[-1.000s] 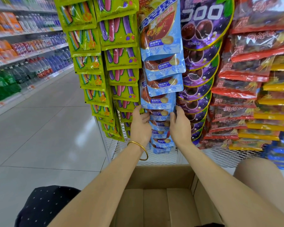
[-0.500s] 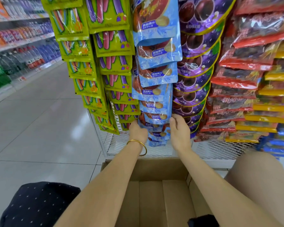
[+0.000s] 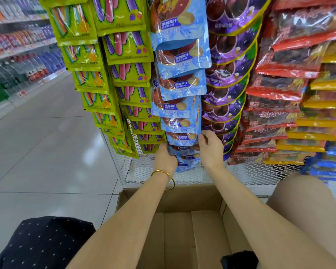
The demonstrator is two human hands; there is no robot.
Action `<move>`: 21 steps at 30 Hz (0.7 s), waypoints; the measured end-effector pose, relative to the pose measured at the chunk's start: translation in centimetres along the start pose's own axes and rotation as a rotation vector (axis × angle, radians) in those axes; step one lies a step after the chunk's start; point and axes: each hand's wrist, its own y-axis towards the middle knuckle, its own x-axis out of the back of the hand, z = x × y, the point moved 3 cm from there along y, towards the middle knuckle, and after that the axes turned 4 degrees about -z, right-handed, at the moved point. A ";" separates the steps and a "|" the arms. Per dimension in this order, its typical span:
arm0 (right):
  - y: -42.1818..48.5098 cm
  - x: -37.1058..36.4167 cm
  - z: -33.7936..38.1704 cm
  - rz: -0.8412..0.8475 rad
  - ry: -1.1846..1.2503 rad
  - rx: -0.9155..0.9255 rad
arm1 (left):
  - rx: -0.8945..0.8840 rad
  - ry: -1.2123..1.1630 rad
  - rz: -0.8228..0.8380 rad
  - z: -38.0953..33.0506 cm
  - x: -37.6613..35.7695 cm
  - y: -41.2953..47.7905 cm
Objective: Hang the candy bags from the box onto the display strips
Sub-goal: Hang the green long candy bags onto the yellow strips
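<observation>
My left hand (image 3: 164,159) and right hand (image 3: 211,147) are both pinching the side edges of blue candy bags (image 3: 182,139) hanging low on the strip, above the cardboard box (image 3: 169,199).

We see glossy plastic film on the blue candy bags (image 3: 179,121) at twelve o'clock, over a white metal mesh panel (image 3: 159,171). At six o'clock lies a matt brown cardboard box (image 3: 182,230); at nine, a polished, reflective tile floor (image 3: 47,152).

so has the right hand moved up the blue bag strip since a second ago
Yes. The right hand has climbed slightly relative to the left hand; it now pinches the edge of a higher blue bag on the strip.
</observation>
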 end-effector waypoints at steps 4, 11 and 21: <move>0.1 0.1 0.1 0.012 0.013 -0.015 | 0.002 0.035 -0.022 0.5 0.3 0.7; -0.8 0.5 1.1 -0.139 0.076 0.054 | -0.074 -0.203 -0.355 -3.4 3.1 -0.5; -0.3 -0.5 3.2 -0.162 0.005 0.193 | -0.272 -0.178 -0.362 -6.1 4.3 -0.2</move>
